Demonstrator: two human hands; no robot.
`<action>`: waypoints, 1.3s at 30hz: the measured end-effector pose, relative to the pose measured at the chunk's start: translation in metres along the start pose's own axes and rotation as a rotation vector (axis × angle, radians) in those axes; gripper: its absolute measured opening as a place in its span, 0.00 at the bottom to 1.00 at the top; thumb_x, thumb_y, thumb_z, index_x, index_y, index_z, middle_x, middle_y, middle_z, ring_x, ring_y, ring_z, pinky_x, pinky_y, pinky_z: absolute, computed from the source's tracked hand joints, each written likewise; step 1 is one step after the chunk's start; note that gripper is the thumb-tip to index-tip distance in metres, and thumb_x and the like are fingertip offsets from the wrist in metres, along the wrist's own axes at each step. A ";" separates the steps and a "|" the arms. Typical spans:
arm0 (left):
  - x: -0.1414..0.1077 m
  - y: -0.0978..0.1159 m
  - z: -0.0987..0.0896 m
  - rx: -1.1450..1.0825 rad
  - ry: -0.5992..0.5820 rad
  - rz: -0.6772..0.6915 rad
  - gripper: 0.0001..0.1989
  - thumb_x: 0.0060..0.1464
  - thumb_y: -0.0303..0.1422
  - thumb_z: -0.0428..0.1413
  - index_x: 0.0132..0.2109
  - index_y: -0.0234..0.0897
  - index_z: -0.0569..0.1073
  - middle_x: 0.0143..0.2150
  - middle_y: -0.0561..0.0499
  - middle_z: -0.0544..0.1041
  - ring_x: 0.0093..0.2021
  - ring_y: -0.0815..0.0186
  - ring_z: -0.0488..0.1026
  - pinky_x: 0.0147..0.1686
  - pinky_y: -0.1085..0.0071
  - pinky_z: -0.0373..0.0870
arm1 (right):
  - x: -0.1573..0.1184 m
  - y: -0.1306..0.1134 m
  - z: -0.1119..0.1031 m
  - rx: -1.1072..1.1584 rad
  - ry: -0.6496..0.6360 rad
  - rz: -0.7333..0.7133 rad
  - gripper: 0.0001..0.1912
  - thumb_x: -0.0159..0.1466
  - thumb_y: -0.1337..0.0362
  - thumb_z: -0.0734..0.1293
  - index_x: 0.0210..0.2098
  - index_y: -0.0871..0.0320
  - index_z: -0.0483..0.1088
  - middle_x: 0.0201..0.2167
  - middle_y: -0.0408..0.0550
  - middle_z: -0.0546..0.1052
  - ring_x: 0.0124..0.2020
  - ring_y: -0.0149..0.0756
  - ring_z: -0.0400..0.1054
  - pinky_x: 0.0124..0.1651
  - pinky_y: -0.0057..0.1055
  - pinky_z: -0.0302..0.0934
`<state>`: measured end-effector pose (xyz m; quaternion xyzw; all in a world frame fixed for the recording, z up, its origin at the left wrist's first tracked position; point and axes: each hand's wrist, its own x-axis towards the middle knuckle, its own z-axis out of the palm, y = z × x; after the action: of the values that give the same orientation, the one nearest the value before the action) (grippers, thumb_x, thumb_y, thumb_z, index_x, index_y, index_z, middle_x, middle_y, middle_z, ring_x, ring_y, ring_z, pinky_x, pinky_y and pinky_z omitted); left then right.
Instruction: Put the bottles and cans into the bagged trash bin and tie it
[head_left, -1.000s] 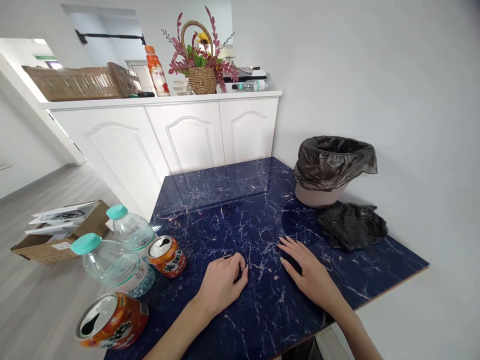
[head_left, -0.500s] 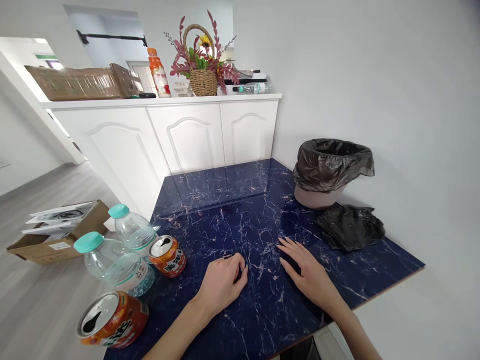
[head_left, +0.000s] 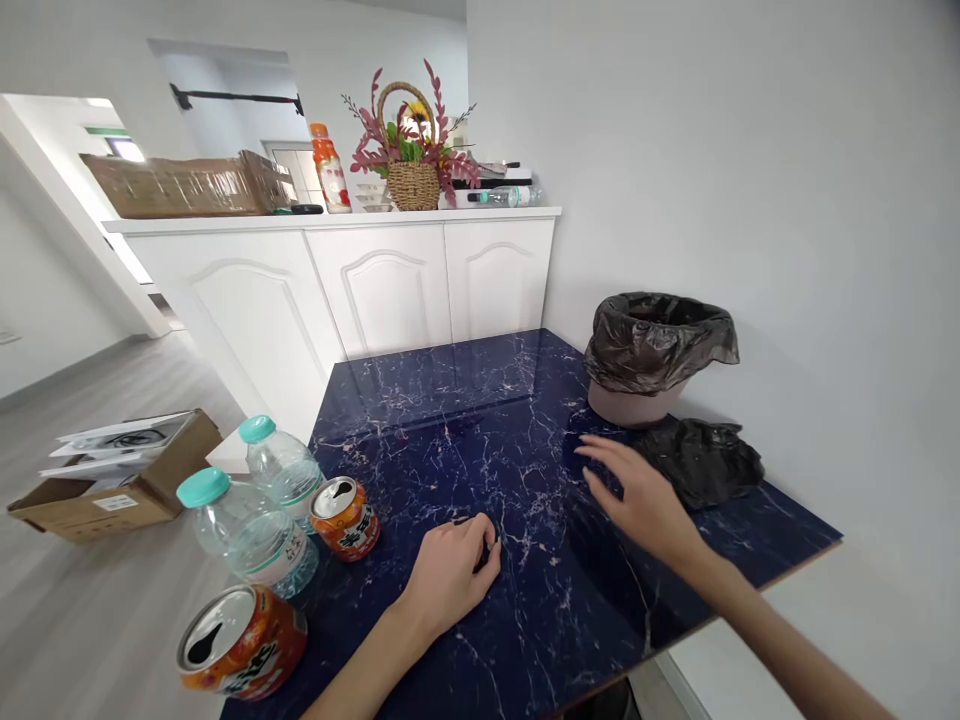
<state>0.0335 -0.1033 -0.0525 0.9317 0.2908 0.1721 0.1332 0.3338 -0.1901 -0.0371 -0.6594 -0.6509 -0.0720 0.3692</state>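
My left hand (head_left: 454, 572) rests on the dark blue marbled table (head_left: 465, 450), its fingers loosely curled under with nothing visible in them. To its left stands an orange drink can (head_left: 346, 520), opened at the top. A second orange can (head_left: 244, 645) stands nearer to me, also opened. Behind the cans are two clear water bottles with turquoise caps, a nearer bottle (head_left: 259, 545) and a farther bottle (head_left: 285, 468). My right hand (head_left: 637, 497) hovers above the table with fingers apart, holding nothing. Just beyond it lies a crumpled black plastic bag (head_left: 709, 465).
A bin (head_left: 634, 405) lined with a black bag stands at the table's right, by the wall. White cabinets (head_left: 390, 290) close off the far end, topped by a flower basket (head_left: 412, 185), an orange bottle (head_left: 330, 170) and a cardboard box (head_left: 180, 187). An open carton (head_left: 135, 490) sits on the floor, left.
My right hand has lifted off the table and moved right and forward, toward the crumpled bag. My left hand stays put. The view has tilted up slightly.
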 end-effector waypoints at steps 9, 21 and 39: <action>-0.001 -0.001 0.000 0.001 0.033 0.009 0.04 0.67 0.32 0.52 0.40 0.43 0.67 0.25 0.59 0.73 0.26 0.64 0.74 0.33 0.67 0.65 | 0.110 0.041 -0.087 -0.261 0.165 0.115 0.25 0.69 0.56 0.66 0.63 0.54 0.71 0.74 0.60 0.62 0.36 0.40 0.81 0.53 0.48 0.76; -0.003 -0.001 0.002 -0.007 0.042 0.018 0.03 0.67 0.31 0.52 0.41 0.43 0.67 0.26 0.58 0.75 0.26 0.63 0.75 0.33 0.66 0.65 | 0.172 0.094 -0.098 -0.333 -0.029 0.313 0.37 0.61 0.57 0.71 0.68 0.65 0.66 0.54 0.64 0.80 0.62 0.62 0.71 0.62 0.52 0.66; -0.003 0.001 0.000 -0.011 0.054 0.016 0.04 0.67 0.31 0.52 0.40 0.43 0.67 0.26 0.57 0.74 0.26 0.64 0.74 0.32 0.67 0.66 | 0.163 0.041 -0.102 0.024 -0.098 0.435 0.34 0.61 0.57 0.74 0.66 0.53 0.70 0.50 0.56 0.84 0.45 0.51 0.82 0.46 0.43 0.76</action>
<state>0.0314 -0.1055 -0.0527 0.9282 0.2860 0.1997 0.1292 0.4336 -0.1137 0.1140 -0.7824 -0.5114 0.0491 0.3519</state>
